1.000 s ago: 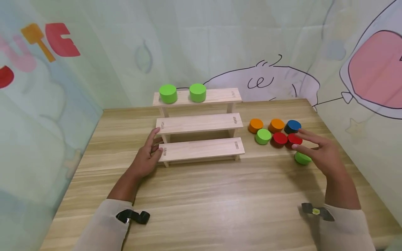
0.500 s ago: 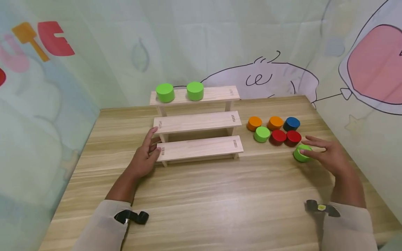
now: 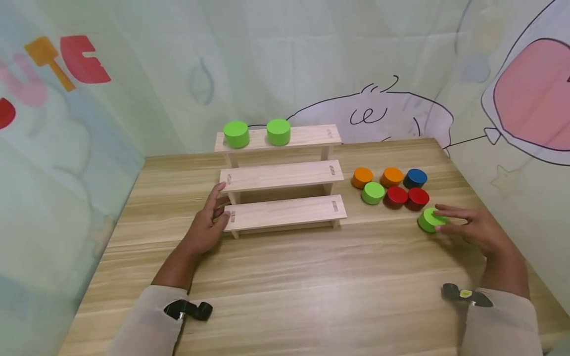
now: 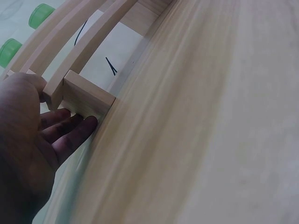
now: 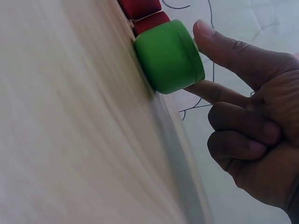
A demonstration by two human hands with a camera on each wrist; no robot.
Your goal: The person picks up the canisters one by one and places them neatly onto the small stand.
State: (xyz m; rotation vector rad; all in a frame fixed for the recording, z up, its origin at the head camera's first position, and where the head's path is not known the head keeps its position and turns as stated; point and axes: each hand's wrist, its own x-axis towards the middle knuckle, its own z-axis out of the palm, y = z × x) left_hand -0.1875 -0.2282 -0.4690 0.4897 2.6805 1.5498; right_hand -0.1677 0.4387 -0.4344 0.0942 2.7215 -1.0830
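Observation:
My left hand holds the left end of a three-tier wooden shelf, thumb by the lowest board and index finger at the middle one. In the left wrist view, the other fingers of the left hand bend beside the shelf's upright. At the right, my right hand has thumb and index finger around a green cylinder on the table. The right wrist view shows this green cylinder between thumb and index finger of the right hand, the other fingers curled.
Two green cylinders stand on the top board's left half. Right of the shelf are two orange cylinders, a blue one, two red ones and a green one. A printed curtain hangs behind the table.
My right hand has moved right and toward me from above the red and blue cylinders, and its thumb and index finger have closed around the nearest green cylinder. The left hand stays at the shelf.

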